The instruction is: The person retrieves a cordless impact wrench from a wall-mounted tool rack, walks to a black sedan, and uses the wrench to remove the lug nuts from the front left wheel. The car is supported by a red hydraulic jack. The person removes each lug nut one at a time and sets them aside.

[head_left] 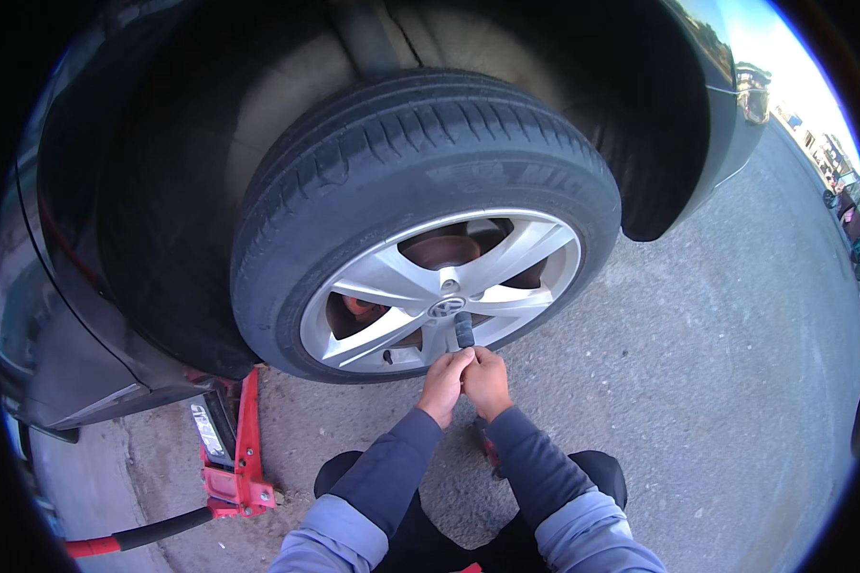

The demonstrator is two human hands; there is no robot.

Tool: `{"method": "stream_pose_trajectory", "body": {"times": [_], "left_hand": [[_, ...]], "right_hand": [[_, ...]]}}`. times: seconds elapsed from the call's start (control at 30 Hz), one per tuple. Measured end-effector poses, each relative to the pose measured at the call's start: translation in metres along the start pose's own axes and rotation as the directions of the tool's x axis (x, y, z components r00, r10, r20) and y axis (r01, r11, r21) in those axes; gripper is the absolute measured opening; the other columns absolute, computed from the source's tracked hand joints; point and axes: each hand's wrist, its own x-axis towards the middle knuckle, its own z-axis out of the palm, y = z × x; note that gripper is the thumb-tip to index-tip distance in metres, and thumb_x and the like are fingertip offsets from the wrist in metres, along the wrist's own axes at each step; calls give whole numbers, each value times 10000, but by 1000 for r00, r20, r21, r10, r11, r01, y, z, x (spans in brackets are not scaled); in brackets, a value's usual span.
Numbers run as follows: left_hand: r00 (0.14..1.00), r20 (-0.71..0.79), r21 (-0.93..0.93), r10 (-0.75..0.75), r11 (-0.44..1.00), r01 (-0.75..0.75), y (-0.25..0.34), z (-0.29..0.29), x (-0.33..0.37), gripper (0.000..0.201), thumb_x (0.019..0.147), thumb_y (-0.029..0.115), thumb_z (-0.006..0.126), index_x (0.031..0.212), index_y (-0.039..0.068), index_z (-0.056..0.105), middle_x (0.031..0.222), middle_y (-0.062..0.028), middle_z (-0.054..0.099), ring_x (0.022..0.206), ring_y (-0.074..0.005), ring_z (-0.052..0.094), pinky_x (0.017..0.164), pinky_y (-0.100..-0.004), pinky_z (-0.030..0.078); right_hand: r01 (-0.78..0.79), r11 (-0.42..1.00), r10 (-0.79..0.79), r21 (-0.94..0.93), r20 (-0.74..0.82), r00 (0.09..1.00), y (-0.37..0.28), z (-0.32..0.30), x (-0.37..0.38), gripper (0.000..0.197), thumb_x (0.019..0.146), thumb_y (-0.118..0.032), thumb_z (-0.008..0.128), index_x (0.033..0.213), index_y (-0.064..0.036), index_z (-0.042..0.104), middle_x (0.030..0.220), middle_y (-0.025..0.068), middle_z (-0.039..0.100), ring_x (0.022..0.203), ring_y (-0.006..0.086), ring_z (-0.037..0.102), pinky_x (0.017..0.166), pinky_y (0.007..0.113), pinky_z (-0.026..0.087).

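Observation:
My left hand and my right hand are closed together just below the hub of a silver alloy wheel. A short black socket sticks out from between their fingertips. Its far end meets the wheel beside the round center cap. How the fingers wrap its near end is hidden. A bolt shows above the cap. The black tire surrounds the rim, with a valve stem low on the left.
A red floor jack stands under the dark car body at left, its handle reaching toward the lower left. Partly behind my right forearm lies a red and dark object. Grey pavement stretches to the right.

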Motion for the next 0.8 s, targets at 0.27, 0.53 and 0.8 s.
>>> {"method": "stream_pose_trajectory", "body": {"times": [0.27, 0.53, 0.8], "left_hand": [[1000, 2, -10, 25, 1000, -25, 7, 4, -4, 372, 1020, 376, 680, 1171, 36, 658, 1076, -39, 678, 974, -116, 628, 848, -275, 484], [1000, -30, -162, -9, 987, 4, 6, 14, -10, 330, 1032, 368, 653, 1155, 62, 662, 1029, -30, 683, 938, -119, 637, 816, -288, 486], [999, 30, -219, -44, 975, 49, -4, 3, -6, 235, 1039, 275, 621, 1132, 65, 673, 1107, -36, 695, 1030, -139, 644, 908, -326, 503]], "right_hand": [[26, 995, -29, -91, -30, 999, 5, 8, 2, 260, 1013, -157, 552, 988, 47, 712, 830, 186, 725, 736, 231, 660, 687, 399, 522], [81, 987, -88, -141, -48, 995, -10, 6, -7, 261, 1015, -153, 539, 951, 55, 682, 829, 214, 715, 742, 278, 664, 711, 433, 511], [137, 979, -146, -154, -46, 988, 2, 7, -16, 242, 1007, -143, 543, 956, 54, 674, 848, 246, 714, 784, 338, 685, 741, 448, 522]]}}
